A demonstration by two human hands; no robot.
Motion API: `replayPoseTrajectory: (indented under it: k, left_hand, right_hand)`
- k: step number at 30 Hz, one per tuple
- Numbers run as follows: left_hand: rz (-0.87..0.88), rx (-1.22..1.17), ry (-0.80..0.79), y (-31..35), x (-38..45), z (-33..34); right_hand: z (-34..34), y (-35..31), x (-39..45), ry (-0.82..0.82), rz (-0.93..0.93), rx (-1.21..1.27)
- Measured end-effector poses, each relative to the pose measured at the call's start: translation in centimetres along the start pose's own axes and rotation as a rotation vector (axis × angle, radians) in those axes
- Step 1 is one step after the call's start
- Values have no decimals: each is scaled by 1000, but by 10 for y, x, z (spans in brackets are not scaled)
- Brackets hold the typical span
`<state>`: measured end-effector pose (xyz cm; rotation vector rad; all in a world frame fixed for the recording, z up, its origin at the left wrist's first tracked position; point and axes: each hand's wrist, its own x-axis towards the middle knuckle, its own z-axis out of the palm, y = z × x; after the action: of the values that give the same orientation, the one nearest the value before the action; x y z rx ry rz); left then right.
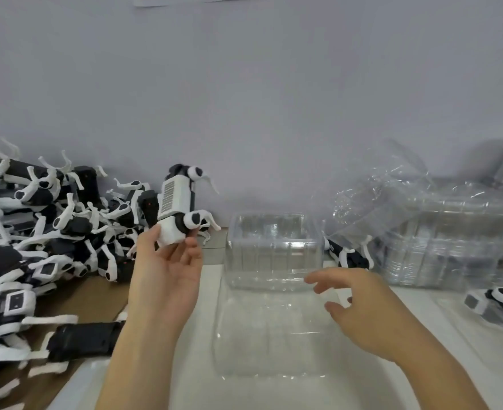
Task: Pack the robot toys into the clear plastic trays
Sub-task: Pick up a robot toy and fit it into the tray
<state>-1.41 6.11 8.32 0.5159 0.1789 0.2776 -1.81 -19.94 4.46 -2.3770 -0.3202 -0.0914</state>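
My left hand (167, 267) holds a white and black robot dog toy (175, 208) by one end, lifted upright above the table with its legs sticking out to the right. An open clear plastic clamshell tray (274, 291) lies in front of me, its lid half standing up at the back and its base flat on the white table. My right hand (359, 306) hovers over the tray's right side with fingers spread and holds nothing.
A big heap of robot dog toys (43, 232) covers the left on brown cardboard. A stack of clear trays (439, 232) stands at the right, with one toy (348, 253) beside it and a packed toy (499, 303) at far right. A grey wall rises behind.
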Motion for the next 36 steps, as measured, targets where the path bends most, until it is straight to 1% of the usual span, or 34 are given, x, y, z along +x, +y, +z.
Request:
replayPoseTrajectory:
  k: [3,5,6,8,10,12,14,16,19,21,22,23,24,26,27,28,30,32,36]
  left_hand:
    - [18,319,-38,1,-1,7]
    - [17,497,-37,-1,-4,12]
    - [12,573,-37,-5,-6,14]
    - [0,697,-38,-15,-11,19]
    - [-9,831,-65,-26,-15,22]
    - [-22,969,-128,-35,-17,23]
    - [-40,1056,-182,-42,-18,22]
    - [-43,1082,-188,-45,-18,20]
    - [-96,1029,-161,-44,-21,20]
    - [-140,959,-135,-42,-22,20]
    - [-132,921,-105,-40,-20,20]
    - [-76,913,-62,-39,-17,18]
    - [22,952,-16,-39,-14,14]
    - [248,1131,57,-39,-10,2]
    - [310,1212,61,-41,-9,-5]
    - [320,1283,57,-44,-9,-13]
    - [220,1334,16,-53,-6,-27]
    - [114,1303,-25,-61,-3,-36]
    - [71,1231,-24,-70,2,-44]
  right_hand:
    - [-5,0,2,164,-25,24]
    - [-6,-4,3,304,-86,101]
    - [-4,-6,3,346,-116,148]
    - [1,-13,4,361,-179,230]
    - [6,-22,4,331,-246,267]
    - [10,-30,6,324,-318,253]
    - [15,-34,7,323,-336,211]
    - [20,-34,8,296,-326,137]
    - [27,-34,9,237,-324,53]
    - [30,-34,11,280,-317,29]
    - [31,-33,12,312,-302,32]
    - [31,-32,12,347,-282,42]
    - [31,-30,13,381,-260,58]
    - [28,-25,14,444,-219,111]
    - [26,-23,15,471,-201,140]
    - [25,-21,15,492,-183,156]
    - [22,-19,16,518,-155,117]
    - [21,-18,17,508,-135,74]
    - [25,-21,19,437,-106,161]
